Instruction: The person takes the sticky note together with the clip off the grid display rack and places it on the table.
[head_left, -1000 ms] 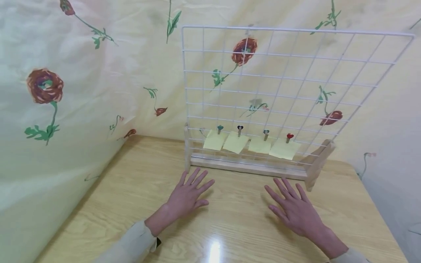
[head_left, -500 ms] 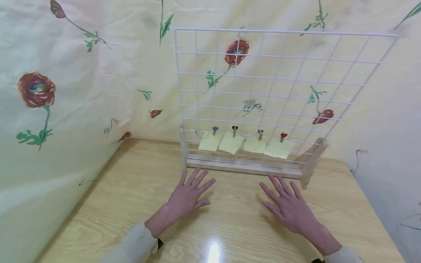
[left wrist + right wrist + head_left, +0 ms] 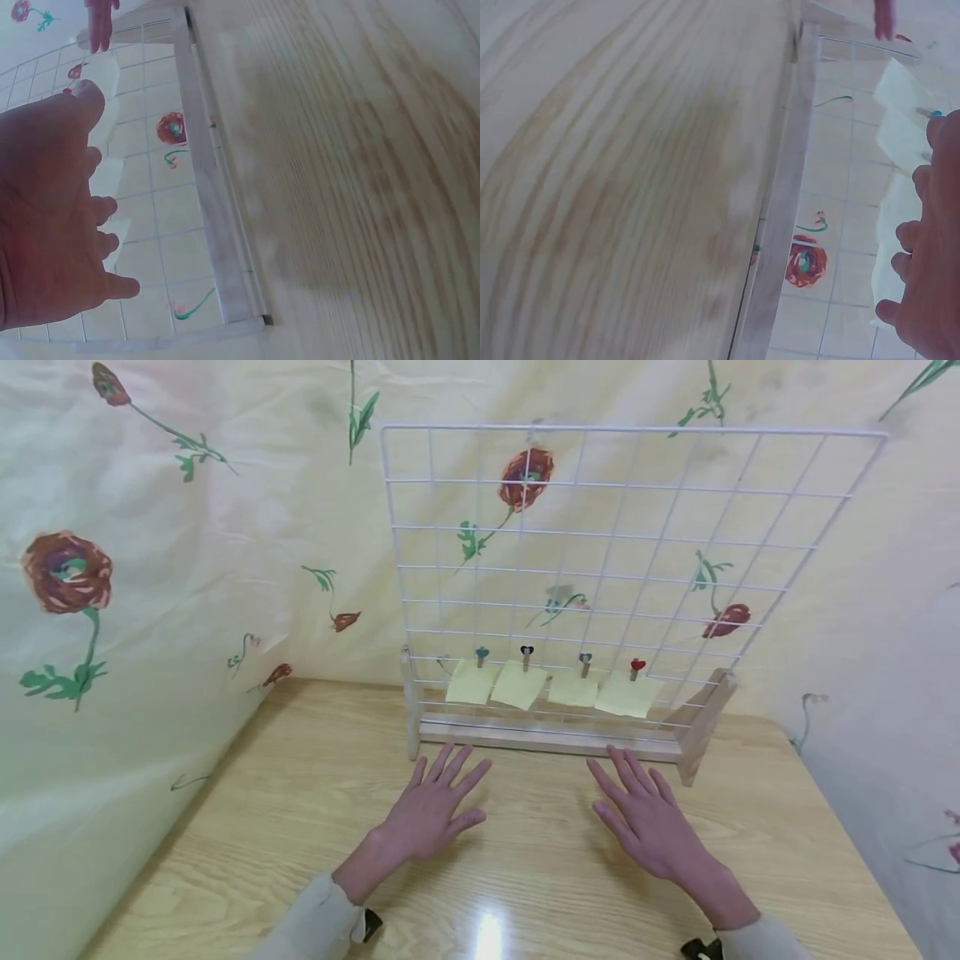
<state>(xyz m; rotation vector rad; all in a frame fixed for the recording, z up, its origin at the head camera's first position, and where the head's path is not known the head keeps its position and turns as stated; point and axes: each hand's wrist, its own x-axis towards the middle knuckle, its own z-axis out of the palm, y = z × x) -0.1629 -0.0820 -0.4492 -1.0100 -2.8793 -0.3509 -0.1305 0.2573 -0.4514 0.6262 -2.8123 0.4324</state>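
Four yellow notes [image 3: 551, 687] pegged in a row along the wire grid's [image 3: 600, 527] lowest rungs (row runs left-right). Straight ahead of both hands: left hand [image 3: 431, 806] and right hand [image 3: 651, 827] flat on table [image 3: 300, 793], fingers spread, empty, about equally near.

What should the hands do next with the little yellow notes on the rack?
Probably lift the right hand to the red clip and the note under it. Both it and the left hand lie open on the table, holding nothing, and that clip is nearest.
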